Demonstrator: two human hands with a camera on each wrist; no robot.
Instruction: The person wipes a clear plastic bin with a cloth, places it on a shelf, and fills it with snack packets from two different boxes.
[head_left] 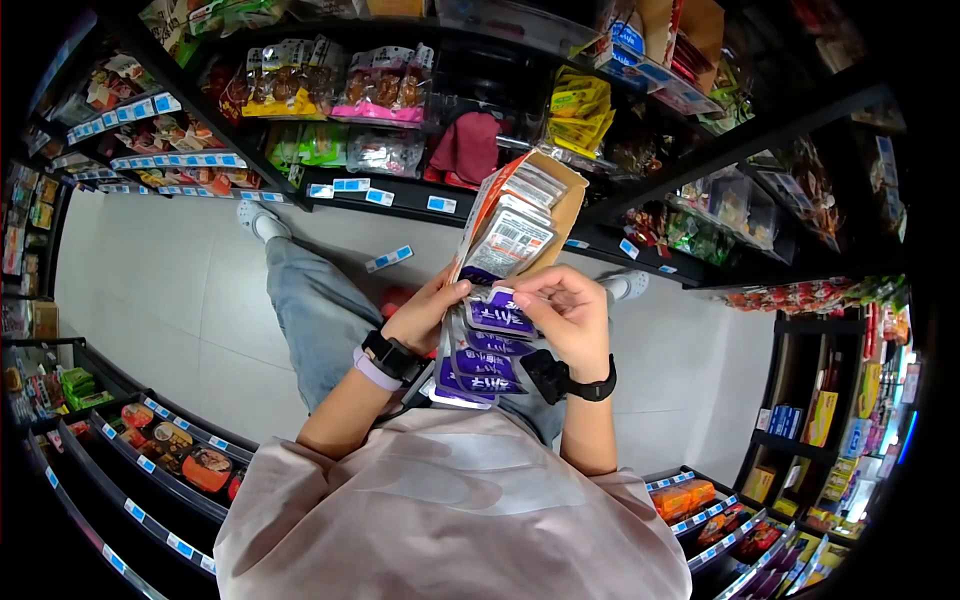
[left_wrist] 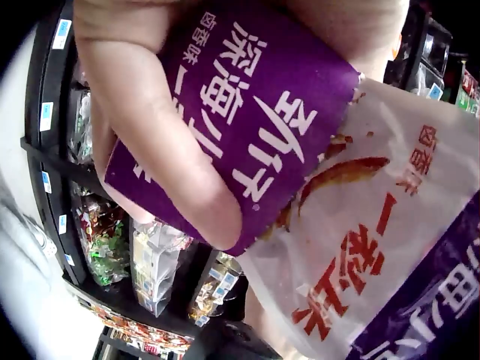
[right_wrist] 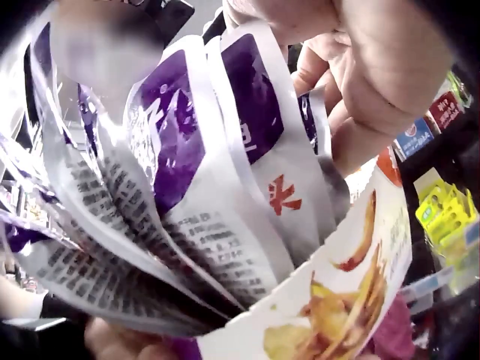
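Note:
An opened cardboard display box (head_left: 572,190) full of snack packets is held in front of the body, tilted. My left hand (head_left: 418,320) grips its near end. In the left wrist view the thumb (left_wrist: 195,187) lies across a purple printed panel (left_wrist: 289,82). My right hand (head_left: 572,315) pinches the top edge of a purple-and-white packet (head_left: 502,312) between thumb and fingers. Other purple packets (head_left: 482,368) fan out toward the body, and silver-backed ones (head_left: 512,240) stand in the far part. The right wrist view shows packets (right_wrist: 176,127) rising out of the box's printed wall (right_wrist: 322,307).
A dark shelf with hanging snack bags (head_left: 385,85) and yellow packs (head_left: 580,112) stands just beyond the box. Another open carton (head_left: 690,40) sits higher up at the right. Low racks with price tags (head_left: 180,545) flank the body. A loose tag strip (head_left: 389,258) shows over the tiled floor (head_left: 180,290).

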